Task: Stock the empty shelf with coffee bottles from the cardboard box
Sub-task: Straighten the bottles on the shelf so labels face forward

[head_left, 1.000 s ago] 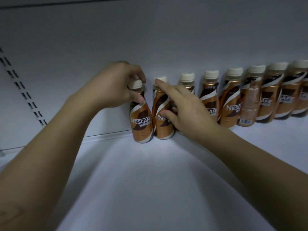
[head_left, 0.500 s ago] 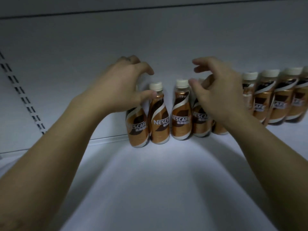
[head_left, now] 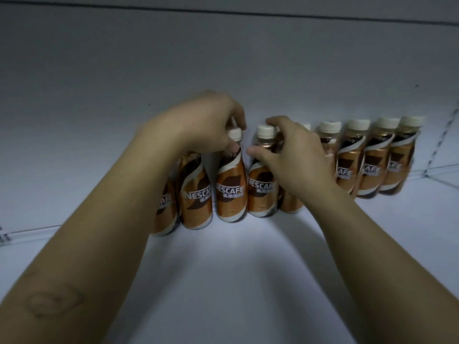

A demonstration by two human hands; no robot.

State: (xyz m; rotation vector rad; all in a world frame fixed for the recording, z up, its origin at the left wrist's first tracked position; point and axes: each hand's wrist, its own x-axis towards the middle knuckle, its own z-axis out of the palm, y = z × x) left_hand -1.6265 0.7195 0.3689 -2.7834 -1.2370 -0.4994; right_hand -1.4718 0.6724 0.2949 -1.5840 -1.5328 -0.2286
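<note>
At the far left, the left forearm [head_left: 87, 244] runs up from the lower corner, with a faint oval mark in its skin near the frame edge. It covers most of bottle 1 [head_left: 165, 212], the leftmost of 9 coffee bottles [head_left: 352, 165] that stand in 1 row along the rear of the white shelf [head_left: 236, 281], against the pale back panel [head_left: 223, 58]. Next comes bottle 2 [head_left: 196, 197], label to the front, its cap hidden under the left grip [head_left: 206, 125]. That grip, a bare hand, is clamped on the top of bottle 3 [head_left: 231, 192]. The thumb lies on the neck just below the white cap and the fingers curl over the cap from behind. This bottle stands upright on the shelf, close between bottle 2 and bottle 4 [head_left: 262, 192].

The right grip [head_left: 295, 155], also a bare hand, is closed over the top of bottle 4, which stands upright on the shelf. Its forefinger hooks over the white cap and the thumb reaches across the front of the neck. Behind this grip, bottle 5 [head_left: 289, 206] shows only its lower body, and bottle 6 [head_left: 329, 126] shows little more than its cap. The last 3 bottles stand clear to the right, shoulder to shoulder, and appear to lean a little in the wide-angle view. At the far right a slotted upright [head_left: 437, 147] runs down the back panel to the shelf's rear edge.
</note>
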